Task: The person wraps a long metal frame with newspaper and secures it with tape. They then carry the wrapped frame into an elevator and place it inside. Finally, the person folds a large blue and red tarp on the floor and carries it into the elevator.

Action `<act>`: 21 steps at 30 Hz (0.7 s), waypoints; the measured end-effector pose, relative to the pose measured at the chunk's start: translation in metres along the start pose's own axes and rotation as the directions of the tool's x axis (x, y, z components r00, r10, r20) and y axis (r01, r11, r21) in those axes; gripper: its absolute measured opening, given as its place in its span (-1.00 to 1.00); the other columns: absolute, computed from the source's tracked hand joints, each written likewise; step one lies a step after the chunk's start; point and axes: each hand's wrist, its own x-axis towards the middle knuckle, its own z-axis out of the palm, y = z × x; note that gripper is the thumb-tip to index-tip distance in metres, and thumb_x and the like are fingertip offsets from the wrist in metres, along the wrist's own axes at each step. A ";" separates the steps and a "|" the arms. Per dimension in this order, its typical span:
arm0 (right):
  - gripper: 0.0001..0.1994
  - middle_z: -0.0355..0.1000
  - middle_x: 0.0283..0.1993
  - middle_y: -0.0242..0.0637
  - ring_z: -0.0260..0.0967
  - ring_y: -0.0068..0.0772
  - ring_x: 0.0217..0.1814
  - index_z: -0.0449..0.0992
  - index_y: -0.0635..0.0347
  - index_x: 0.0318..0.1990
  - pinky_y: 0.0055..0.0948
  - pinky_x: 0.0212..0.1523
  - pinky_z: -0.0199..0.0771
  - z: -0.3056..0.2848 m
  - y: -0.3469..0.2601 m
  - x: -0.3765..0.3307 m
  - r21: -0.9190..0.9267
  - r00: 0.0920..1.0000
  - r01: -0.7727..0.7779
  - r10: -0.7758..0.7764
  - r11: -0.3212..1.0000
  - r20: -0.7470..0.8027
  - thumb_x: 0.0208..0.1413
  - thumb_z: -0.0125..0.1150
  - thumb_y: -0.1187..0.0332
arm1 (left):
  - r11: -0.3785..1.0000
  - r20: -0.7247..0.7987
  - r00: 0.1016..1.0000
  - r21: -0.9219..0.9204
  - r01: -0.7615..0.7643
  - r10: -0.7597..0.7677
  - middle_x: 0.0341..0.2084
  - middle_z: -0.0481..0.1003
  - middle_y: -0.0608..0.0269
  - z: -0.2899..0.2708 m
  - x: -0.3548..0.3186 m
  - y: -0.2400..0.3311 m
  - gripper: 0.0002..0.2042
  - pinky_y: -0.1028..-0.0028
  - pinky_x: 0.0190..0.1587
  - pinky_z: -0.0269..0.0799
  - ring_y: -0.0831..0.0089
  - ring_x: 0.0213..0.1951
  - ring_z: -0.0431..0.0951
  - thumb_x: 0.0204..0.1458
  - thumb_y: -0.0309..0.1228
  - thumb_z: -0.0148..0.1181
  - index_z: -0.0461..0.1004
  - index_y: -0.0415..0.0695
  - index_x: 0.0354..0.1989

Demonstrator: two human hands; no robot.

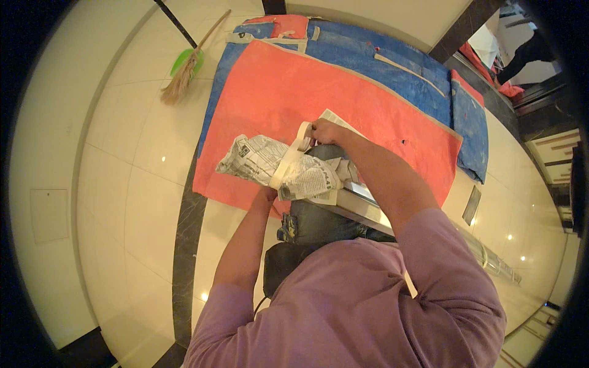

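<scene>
Crumpled newspaper [257, 158] is bunched around the end of a long, shiny metal-looking piece [362, 207] lying across my lap. My right hand [328, 132] is closed on a roll of cream masking tape [303, 136] at the far side of the bundle. From the roll, a tape strip [283, 170] runs down across the newspaper toward my left hand. My left hand [267, 195] grips the bundle's near edge, its fingers mostly hidden by the paper. Another flat newspaper sheet [334, 118] shows behind my right hand.
Red cloth [264, 92] and blue sheeting [350, 49] cover the floor ahead. A straw broom [181, 83] and green dustpan [184, 61] are at far left. A plastic-wrapped long piece [491, 257] lies at right, near a dark flat strip [472, 205]. Another person's leg [524, 58] shows at far right.
</scene>
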 end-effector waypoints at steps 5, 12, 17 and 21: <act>-0.68 0.64 -0.20 -0.19 0.57 -0.29 -0.20 0.61 0.27 -0.03 -0.27 -0.11 0.52 0.007 -0.023 0.004 -0.067 0.990 -0.042 0.051 0.997 0.135 0.24 0.16 0.21 | 0.890 0.100 0.994 -0.449 0.079 -0.037 -0.14 0.56 0.16 0.012 0.029 0.008 -0.72 0.38 -0.15 0.49 0.38 -0.16 0.57 0.31 -0.27 -0.04 0.48 -0.16 0.00; -0.43 0.54 0.02 -0.13 0.55 -0.26 -0.15 0.33 0.06 0.35 -0.23 -0.09 0.54 -0.006 -0.065 -0.062 -0.235 0.939 0.158 -0.220 0.959 -0.265 0.17 0.20 0.29 | 0.879 0.072 0.997 -0.476 0.022 0.014 -0.05 0.54 0.16 0.002 0.016 0.015 -0.69 0.34 -0.09 0.50 0.37 -0.08 0.56 0.33 -0.23 -0.04 0.44 -0.15 0.08; -0.48 0.54 -0.15 -0.20 0.49 -0.36 -0.24 0.37 0.08 0.33 -0.33 -0.14 0.54 -0.014 -0.075 -0.128 0.085 0.911 0.275 -0.232 0.958 -0.340 0.17 0.14 0.42 | 0.873 0.142 0.989 -0.486 0.035 0.039 0.01 0.52 0.16 0.005 0.019 0.029 -0.66 0.31 -0.05 0.50 0.36 -0.03 0.55 0.33 -0.20 -0.04 0.42 -0.14 0.13; -0.49 0.54 -0.14 -0.21 0.49 -0.35 -0.22 0.39 0.04 0.32 -0.31 -0.11 0.54 0.001 -0.050 -0.124 0.080 0.887 0.291 -0.237 0.954 -0.396 0.17 0.15 0.43 | 0.892 0.242 0.967 -0.451 0.041 0.077 0.06 0.51 0.16 -0.003 0.007 0.051 -0.63 0.28 -0.02 0.50 0.35 0.01 0.54 0.34 -0.18 -0.04 0.40 -0.13 0.17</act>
